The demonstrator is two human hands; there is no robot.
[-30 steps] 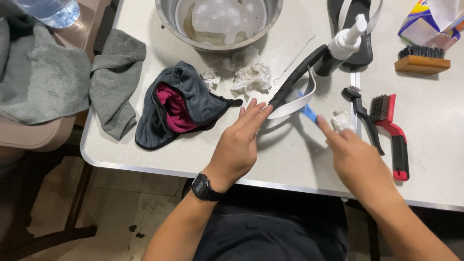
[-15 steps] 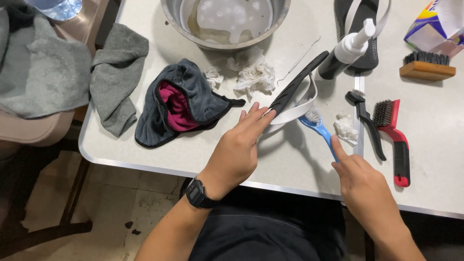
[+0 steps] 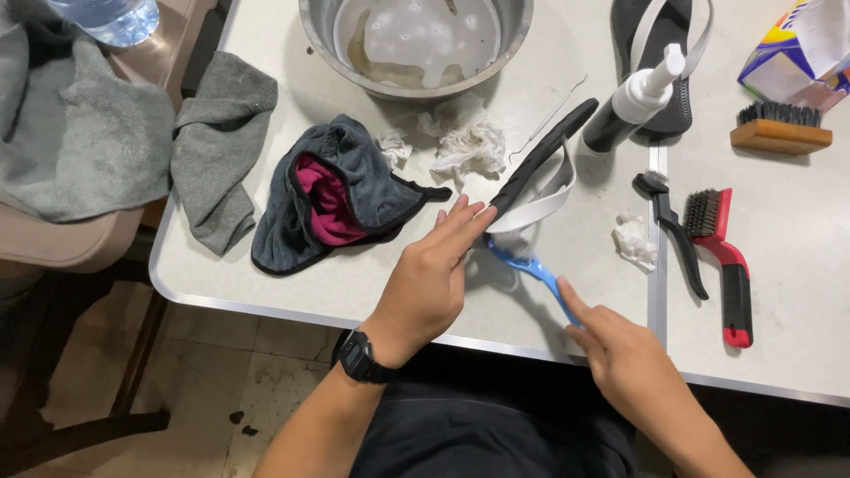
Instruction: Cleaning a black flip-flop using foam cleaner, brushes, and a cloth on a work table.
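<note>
Left hand [image 3: 429, 279] steadies a black sandal [image 3: 542, 155] on edge at the table's [image 3: 567, 319] front, fingers flat on its heel end, not wrapped. Right hand [image 3: 633, 363] pinches a blue brush [image 3: 531, 268], bristles against the white strap by the heel. Scrubbing step, seemingly; next needs short strokes with the sandal kept tilted. Sandal: dark sole, pale strap. Soapy metal bowl [image 3: 416, 40] behind, crumpled tissue [image 3: 465, 142] between.
</note>
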